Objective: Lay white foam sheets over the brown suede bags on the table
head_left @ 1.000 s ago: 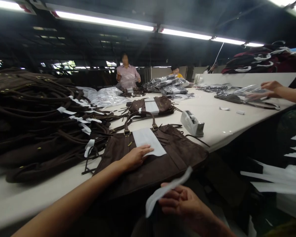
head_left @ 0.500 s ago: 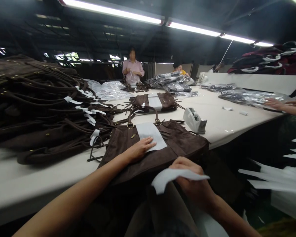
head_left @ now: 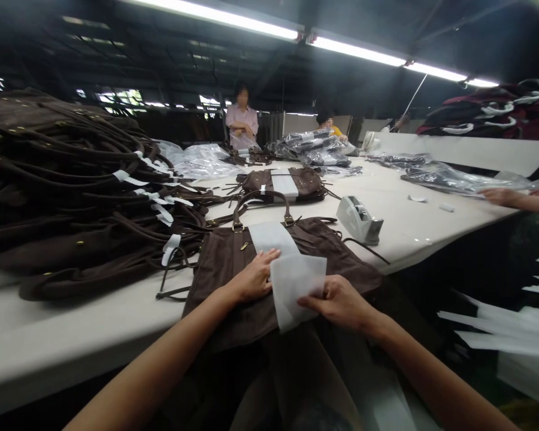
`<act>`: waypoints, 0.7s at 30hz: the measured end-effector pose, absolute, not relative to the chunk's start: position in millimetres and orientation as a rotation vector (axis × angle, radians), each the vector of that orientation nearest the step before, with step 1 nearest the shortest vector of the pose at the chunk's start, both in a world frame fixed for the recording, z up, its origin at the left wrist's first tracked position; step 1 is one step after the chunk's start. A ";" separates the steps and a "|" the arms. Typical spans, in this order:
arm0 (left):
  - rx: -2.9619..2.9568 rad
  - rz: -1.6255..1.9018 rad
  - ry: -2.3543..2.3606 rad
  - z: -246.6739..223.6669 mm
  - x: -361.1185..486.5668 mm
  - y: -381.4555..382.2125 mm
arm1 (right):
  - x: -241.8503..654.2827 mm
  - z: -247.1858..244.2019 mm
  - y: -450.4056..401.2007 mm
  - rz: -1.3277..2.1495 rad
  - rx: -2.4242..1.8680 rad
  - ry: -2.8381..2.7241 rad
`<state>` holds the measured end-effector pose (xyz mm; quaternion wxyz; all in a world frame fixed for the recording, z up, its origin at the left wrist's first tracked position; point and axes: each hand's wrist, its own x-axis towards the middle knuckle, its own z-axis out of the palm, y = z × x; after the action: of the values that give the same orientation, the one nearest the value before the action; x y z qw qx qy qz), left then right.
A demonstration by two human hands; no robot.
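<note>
Both hands at the table edge (head_left: 117, 351), left (head_left: 254, 278) flat on a suede tote (head_left: 220, 281), right (head_left: 336, 302) pinching tissue paper (head_left: 296, 290)

A factory workshop for finishing bags: dark brown suede handbags (head_left: 72, 203) lie heaped on a long white surface (head_left: 36, 323), with clear plastic bags (head_left: 453, 179), a grey tape dispenser (head_left: 358, 220), a far co-worker (head_left: 241, 120), and long fluorescent tube lights (head_left: 359, 51) overhead.
</note>
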<state>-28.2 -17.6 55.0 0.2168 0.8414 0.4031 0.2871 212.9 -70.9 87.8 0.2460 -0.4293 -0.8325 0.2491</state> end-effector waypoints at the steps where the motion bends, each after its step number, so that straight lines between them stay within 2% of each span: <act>1: 2.345 0.774 1.123 52.4 -28.5 -17.3 | 220.2 72.8 -74.5 0.747 -1.139 -2.216; 5: 2.536 0.597 1.188 42.1 -26.1 -16.1 | 233.9 21.4 -90.8 0.707 -1.140 -2.038; 7: 2.710 0.483 1.243 36.7 -25.9 -15.0 | 231.0 9.6 -91.4 0.806 -1.197 -1.934; 10: 2.894 0.339 1.263 31.2 -25.9 -13.9 | 221.5 5.3 -77.9 1.016 -1.286 -1.818; 14: 2.952 0.194 1.350 32.6 -19.8 -18.5 | 205.7 -2.7 -52.9 1.107 -1.224 -1.661; 21: 2.897 0.155 1.464 38.9 -11.7 -26.2 | 205.2 -14.5 -68.8 0.979 -1.279 -1.553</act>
<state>-11.7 -26.2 38.9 -0.0542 0.8902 0.4498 0.0475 205.2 -68.8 -14.5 0.4370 -0.5141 -0.6244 0.3935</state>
